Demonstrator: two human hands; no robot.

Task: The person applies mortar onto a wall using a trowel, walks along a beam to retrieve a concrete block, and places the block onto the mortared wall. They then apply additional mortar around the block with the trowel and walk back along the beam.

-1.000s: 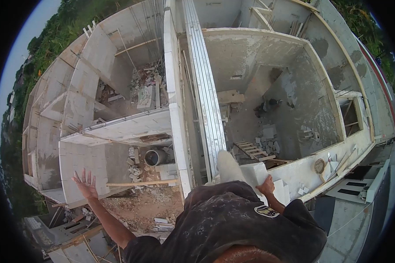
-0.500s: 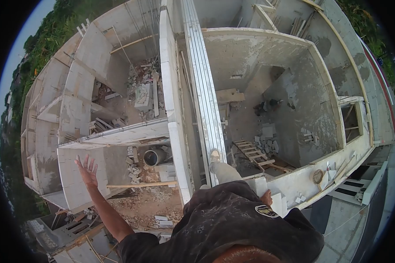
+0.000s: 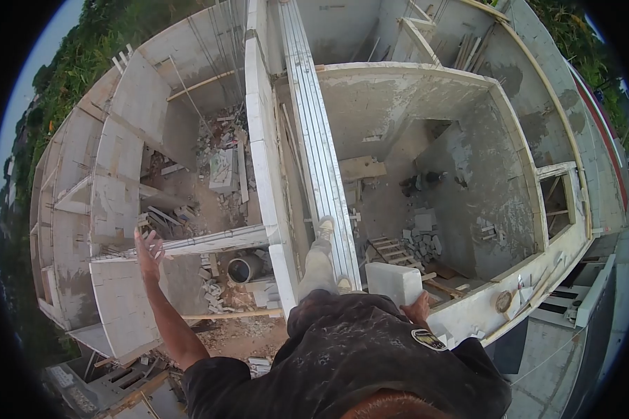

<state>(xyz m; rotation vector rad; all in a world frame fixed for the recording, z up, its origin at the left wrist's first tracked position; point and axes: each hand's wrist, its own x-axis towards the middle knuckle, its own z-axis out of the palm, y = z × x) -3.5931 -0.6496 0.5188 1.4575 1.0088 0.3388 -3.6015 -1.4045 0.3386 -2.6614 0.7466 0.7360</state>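
My left hand (image 3: 148, 253) is stretched out to the left at arm's length, fingers apart, holding nothing. It appears in front of a low block wall (image 3: 217, 241). On the right, my right hand (image 3: 418, 307) grips the side of a white building block (image 3: 393, 281), close to my body; most of the fingers are hidden behind the block's edge. Long ribbed metal planks (image 3: 318, 133) run away under my feet. One shoe (image 3: 326, 227) stands ahead of the other on them.
Beside the planks runs a white wall top (image 3: 260, 153). Deep rooms drop on both sides, with a wooden ladder-like frame (image 3: 391, 251) and block rubble below. A person (image 3: 421, 181) is down in the right room. A round bucket (image 3: 503, 302) sits on the right wall.
One foot has stepped forward along the planks. The white block has come up and forward beside my body with my right hand. My left hand has shifted slightly right and its fingers have turned.
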